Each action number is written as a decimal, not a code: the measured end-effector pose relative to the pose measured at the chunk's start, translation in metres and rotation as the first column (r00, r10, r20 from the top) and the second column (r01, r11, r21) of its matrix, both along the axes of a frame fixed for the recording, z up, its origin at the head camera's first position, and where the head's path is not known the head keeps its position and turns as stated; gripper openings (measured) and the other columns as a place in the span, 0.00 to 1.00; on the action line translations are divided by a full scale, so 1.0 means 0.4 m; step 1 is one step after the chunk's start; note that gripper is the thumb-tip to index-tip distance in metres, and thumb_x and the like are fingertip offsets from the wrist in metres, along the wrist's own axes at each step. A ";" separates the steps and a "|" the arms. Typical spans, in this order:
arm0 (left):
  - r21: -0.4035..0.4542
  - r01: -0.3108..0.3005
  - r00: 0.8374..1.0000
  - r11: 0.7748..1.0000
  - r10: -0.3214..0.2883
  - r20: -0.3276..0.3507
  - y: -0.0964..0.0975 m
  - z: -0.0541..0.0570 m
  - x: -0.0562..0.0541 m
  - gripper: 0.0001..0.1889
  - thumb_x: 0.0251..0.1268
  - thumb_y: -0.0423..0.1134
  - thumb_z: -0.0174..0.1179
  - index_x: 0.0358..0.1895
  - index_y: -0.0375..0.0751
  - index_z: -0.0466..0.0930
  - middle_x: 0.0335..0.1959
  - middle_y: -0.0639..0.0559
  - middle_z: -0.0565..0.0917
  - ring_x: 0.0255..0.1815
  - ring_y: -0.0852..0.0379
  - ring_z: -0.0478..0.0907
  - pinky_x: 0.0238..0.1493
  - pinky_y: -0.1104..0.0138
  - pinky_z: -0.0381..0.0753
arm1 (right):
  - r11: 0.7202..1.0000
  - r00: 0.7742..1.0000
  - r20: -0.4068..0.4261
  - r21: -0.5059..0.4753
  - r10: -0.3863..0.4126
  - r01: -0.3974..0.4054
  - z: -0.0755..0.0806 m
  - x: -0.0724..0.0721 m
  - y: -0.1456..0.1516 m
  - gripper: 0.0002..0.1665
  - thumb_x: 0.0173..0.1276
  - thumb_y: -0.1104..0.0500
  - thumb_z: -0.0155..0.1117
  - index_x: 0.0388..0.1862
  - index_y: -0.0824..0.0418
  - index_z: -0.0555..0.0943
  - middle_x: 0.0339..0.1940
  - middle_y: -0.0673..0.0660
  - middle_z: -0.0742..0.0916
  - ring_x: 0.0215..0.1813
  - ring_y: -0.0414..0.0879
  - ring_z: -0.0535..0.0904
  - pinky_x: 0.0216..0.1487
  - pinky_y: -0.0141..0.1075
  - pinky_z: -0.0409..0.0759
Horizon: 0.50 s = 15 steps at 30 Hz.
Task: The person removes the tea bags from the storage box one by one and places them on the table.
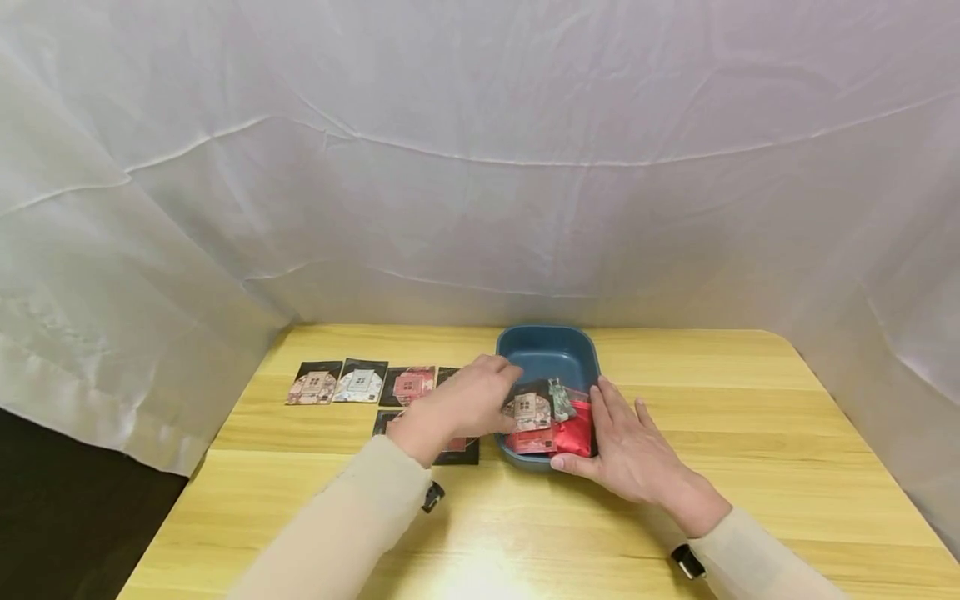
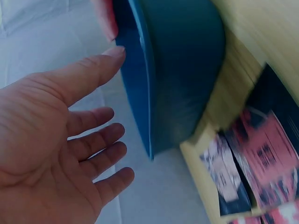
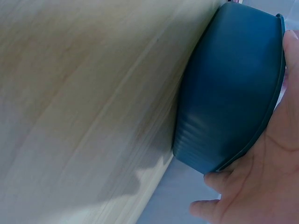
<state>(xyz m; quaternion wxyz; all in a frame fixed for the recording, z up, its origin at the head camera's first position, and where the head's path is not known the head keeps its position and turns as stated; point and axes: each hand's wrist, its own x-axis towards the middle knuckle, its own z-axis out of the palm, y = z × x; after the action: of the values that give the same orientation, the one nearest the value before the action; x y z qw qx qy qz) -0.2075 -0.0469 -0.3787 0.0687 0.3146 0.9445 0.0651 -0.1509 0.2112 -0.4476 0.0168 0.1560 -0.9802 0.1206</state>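
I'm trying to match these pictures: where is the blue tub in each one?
Head: the blue tub is just right of center, below mid-height.
Left wrist: it is near top center, right of the left hand.
Right wrist: it is upper right, touching the right hand.
Shared landmark: the wood-grain table under it.

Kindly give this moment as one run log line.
left hand: open, over blue bin | right hand: touching bin rim | packets: in bin, on table

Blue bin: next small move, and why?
Probably dip the left hand in and pinch the beige-labelled packet: that hand looks empty at the bin, the packet lies close by, and the right hand rests against the opposite side.
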 end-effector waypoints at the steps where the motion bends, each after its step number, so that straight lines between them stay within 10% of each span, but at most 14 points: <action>1: -0.017 0.013 1.000 1.000 -0.013 0.001 0.016 -0.005 -0.004 0.45 0.64 0.53 0.75 0.80 0.38 0.66 0.79 0.40 0.69 0.81 0.43 0.64 0.81 0.53 0.65 | 1.000 1.000 0.002 0.002 0.001 -0.001 0.001 0.000 0.000 0.78 0.61 0.12 0.52 0.83 0.75 0.54 0.85 0.74 0.58 0.85 0.68 0.55 0.79 0.72 0.55; 8: -0.161 0.070 0.996 0.984 -0.079 -0.047 0.098 -0.038 -0.035 0.45 0.61 0.58 0.76 0.76 0.40 0.71 0.75 0.45 0.75 0.78 0.49 0.69 0.81 0.58 0.66 | 1.000 1.000 0.016 -0.001 0.004 -0.004 0.003 0.000 0.001 0.78 0.61 0.11 0.50 0.83 0.75 0.54 0.85 0.74 0.57 0.85 0.68 0.54 0.79 0.72 0.54; 15: -0.304 -0.013 1.000 0.953 0.005 -0.026 0.128 -0.059 -0.063 0.46 0.57 0.65 0.75 0.75 0.45 0.72 0.80 0.50 0.71 0.86 0.46 0.55 0.86 0.49 0.53 | 1.000 1.000 0.020 -0.002 0.003 -0.003 0.003 0.000 0.001 0.79 0.61 0.11 0.49 0.83 0.75 0.54 0.85 0.74 0.57 0.85 0.68 0.54 0.79 0.72 0.54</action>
<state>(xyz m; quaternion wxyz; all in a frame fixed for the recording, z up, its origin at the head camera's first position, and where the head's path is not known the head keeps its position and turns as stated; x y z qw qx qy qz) -0.2325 0.0045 -0.4022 0.1043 0.2969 0.9454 -0.0847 -0.1509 0.2117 -0.4462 0.0070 0.1561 -0.9800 0.1231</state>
